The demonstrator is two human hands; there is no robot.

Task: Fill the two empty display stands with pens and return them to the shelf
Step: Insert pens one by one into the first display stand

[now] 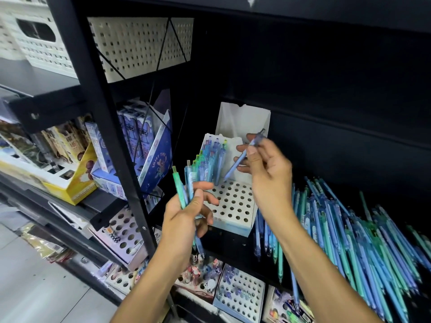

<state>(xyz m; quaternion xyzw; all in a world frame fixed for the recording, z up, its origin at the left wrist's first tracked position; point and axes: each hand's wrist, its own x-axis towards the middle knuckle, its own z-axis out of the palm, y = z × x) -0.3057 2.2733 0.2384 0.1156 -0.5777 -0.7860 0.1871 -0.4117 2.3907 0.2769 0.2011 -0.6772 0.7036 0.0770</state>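
landmark: white display stand with rows of round holes, standing on the black shelf, its card back panel upright behind it.
stand contents: a cluster of blue and green pens fills the rear left holes; the front and right holes are bare.
right hand: above the stand's right side, grip pinched on a single blue pen, whose tip slants down toward a hole just beside the standing cluster.
left hand: at the stand's front left corner, grip clenched round a small bunch of pens, teal and blue, clicker ends up.
loose pens: a big heap of blue and teal pens lying on the shelf to the right of the stand.
below the stand: other holed stands on a lower shelf, some holding items.
left of the stand: boxed stationery behind the black frame post.
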